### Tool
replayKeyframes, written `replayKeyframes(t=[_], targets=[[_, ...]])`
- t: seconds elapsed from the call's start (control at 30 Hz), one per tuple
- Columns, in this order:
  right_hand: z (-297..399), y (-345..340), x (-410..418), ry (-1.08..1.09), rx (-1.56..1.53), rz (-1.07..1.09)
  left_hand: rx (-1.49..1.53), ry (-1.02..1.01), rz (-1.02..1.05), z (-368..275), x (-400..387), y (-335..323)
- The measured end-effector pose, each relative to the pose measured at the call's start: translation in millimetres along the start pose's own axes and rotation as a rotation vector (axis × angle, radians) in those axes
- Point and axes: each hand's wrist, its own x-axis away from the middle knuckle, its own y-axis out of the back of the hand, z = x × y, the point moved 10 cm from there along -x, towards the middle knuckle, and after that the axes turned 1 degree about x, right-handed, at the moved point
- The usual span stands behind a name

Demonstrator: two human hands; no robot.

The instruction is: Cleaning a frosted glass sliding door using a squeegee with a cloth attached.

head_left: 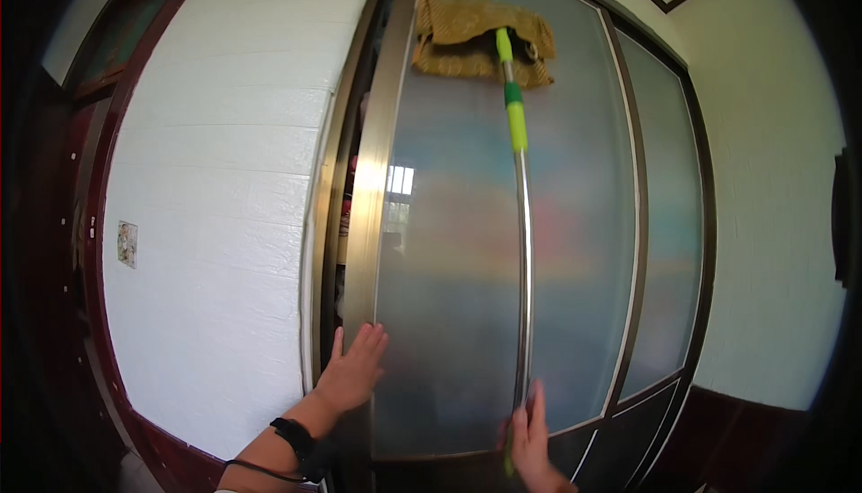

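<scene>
My right hand (531, 436) grips the lower end of a mop's metal pole (524, 244), which has green plastic sleeves near its top. A mustard-brown cloth (465, 18) is draped over the mop head, which is mostly hidden beneath it. The cloth rests high on the frosted glass panel (451, 331) of a sliding door, near its upper left corner. Against the door's bronze metal frame (367, 250), my left hand (353, 368) lies with its palm down and the thumb spread, holding nothing. A black band (293, 436) circles the left wrist.
A narrow gap (342, 223) left of the door frame shows items inside. Beyond it stands a white wall (215, 223) with a small switch plate (127, 244) and a dark red door frame (101, 223). A second frosted panel (663, 223) and a pale green wall (768, 210) are at right.
</scene>
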Motion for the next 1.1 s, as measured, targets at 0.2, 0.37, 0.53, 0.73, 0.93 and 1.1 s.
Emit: replayKeyframes(t=[0.2,0.37,0.53,0.73,0.93,1.1], targets=[[98.0,-12.7,-137.3,0.226,0.366,0.041,0.030,0.008,-0.013,3.0,-0.6,-0.9],[166.7,-17.4,-220.0,0.212,0.365,-0.001,0.070,0.056,0.025,8.3,5.9,-1.3],[195.7,11.7,-256.7,0.185,0.427,-0.062,0.104,0.062,0.006,6.7,2.4,-1.3],[173.0,83.2,-248.6,0.202,0.445,-0.129,0.103,0.080,-0.009,6.4,2.0,5.1],[142.5,159.7,-240.0,0.135,0.464,-0.190,0.037,0.081,-0.017,2.8,0.4,10.3],[101.1,217.6,-211.0,0.050,0.453,-0.177,0.001,0.107,0.004,4.2,0.0,10.0]])
